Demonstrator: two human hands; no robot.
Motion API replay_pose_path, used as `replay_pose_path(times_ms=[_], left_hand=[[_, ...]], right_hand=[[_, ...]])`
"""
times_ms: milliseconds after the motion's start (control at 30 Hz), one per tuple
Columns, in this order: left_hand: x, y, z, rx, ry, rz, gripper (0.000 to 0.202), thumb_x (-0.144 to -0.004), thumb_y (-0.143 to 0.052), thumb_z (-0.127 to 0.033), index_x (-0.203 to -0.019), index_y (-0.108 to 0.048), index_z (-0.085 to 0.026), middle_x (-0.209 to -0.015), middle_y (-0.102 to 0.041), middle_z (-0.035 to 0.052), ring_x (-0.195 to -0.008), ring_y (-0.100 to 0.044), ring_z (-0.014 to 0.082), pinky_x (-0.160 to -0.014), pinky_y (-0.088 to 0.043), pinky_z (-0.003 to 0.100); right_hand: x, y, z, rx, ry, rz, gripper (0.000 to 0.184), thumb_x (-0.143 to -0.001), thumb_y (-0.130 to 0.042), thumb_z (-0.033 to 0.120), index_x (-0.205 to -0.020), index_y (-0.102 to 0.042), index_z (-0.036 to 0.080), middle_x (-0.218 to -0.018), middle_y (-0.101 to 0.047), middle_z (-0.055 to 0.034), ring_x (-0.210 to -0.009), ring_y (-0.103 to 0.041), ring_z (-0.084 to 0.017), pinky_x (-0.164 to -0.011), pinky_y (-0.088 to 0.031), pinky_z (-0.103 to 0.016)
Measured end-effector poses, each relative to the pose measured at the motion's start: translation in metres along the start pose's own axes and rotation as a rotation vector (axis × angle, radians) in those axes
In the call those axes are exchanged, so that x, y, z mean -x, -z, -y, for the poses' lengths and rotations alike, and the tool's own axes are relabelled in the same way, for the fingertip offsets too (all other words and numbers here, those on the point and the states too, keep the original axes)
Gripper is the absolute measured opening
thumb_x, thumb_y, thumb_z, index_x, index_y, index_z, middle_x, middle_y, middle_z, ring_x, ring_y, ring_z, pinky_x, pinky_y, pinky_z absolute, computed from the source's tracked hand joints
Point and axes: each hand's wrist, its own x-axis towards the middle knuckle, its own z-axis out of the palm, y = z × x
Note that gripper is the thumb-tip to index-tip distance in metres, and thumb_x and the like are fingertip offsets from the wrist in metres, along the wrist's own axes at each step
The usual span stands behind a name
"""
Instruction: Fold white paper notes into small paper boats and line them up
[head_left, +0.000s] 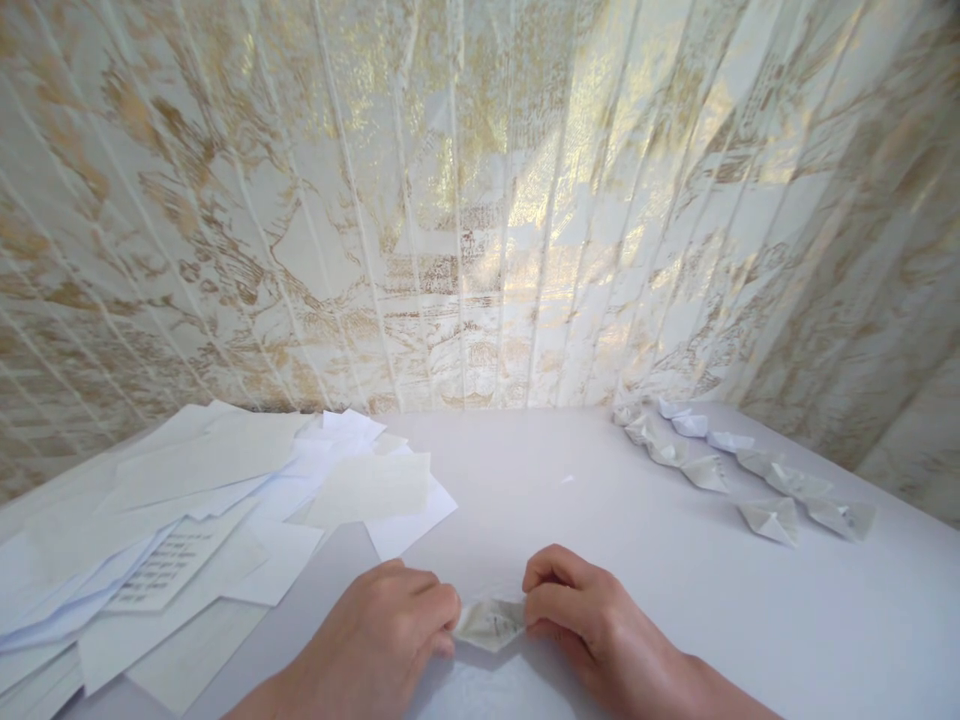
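Note:
A small folded paper boat (491, 624) with faint print on it is held low over the front of the white table, in the middle of the head view. My left hand (386, 625) pinches its left end between thumb and fingers. On the opposite end, the curled fingers of my right hand (589, 615) grip the paper. The fingertips of both hands partly hide the boat's two ends.
Loose paper sheets (187, 460), some printed, lie in an overlapping heap on the left. Several folded paper boats (771, 520) stand in rows at the back right. A tiny paper scrap (568, 479) rests mid-table (510, 500). Behind rises a patterned wall (465, 250).

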Motion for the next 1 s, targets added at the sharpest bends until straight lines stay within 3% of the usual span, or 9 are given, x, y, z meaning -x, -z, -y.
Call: replay_pose_path(times_ms=[233, 433, 800, 1000], left_hand=[[-0.001, -0.003, 0.000, 0.003, -0.135, -0.160, 0.022, -0.080, -0.045, -0.008, -0.061, -0.052, -0.017, -0.059, -0.058, -0.0018, -0.058, -0.053, 0.0128, -0.059, -0.035, 0.024], [-0.005, -0.014, 0.000, 0.050, -0.225, -0.302, 0.038, -0.090, -0.029, -0.017, -0.058, -0.049, -0.018, -0.055, -0.053, -0.0012, -0.055, -0.047, 0.0124, -0.057, -0.032, 0.025], [-0.005, -0.018, 0.006, 0.042, -0.315, -0.383, 0.043, -0.093, -0.022, -0.020, -0.059, -0.049, -0.017, -0.055, -0.051, -0.0005, -0.055, -0.041, 0.0125, -0.056, -0.026, 0.028], [-0.006, -0.016, 0.006, 0.029, -0.308, -0.325, 0.045, -0.093, -0.020, -0.021, -0.059, -0.050, -0.017, -0.059, -0.053, 0.0006, -0.058, -0.042, 0.0131, -0.058, -0.027, 0.029]], right_hand=[[-0.003, 0.000, 0.007, 0.096, -0.007, 0.090, 0.029, -0.063, -0.039, -0.007, -0.067, -0.057, 0.015, -0.075, -0.053, -0.0031, -0.062, -0.048, -0.011, -0.054, -0.037, -0.018], [-0.005, -0.001, 0.008, 0.097, 0.022, 0.080, 0.028, -0.063, -0.038, -0.006, -0.064, -0.056, 0.016, -0.074, -0.053, -0.0022, -0.063, -0.048, -0.011, -0.055, -0.037, -0.018], [-0.004, -0.001, 0.004, 0.144, 0.076, 0.095, 0.025, -0.066, -0.040, -0.004, -0.064, -0.055, 0.016, -0.073, -0.054, -0.0024, -0.062, -0.047, -0.011, -0.055, -0.037, -0.017], [-0.004, 0.001, 0.007, 0.178, 0.069, 0.138, 0.026, -0.066, -0.040, -0.004, -0.064, -0.056, 0.017, -0.075, -0.054, -0.0026, -0.064, -0.048, -0.012, -0.057, -0.037, -0.018]])
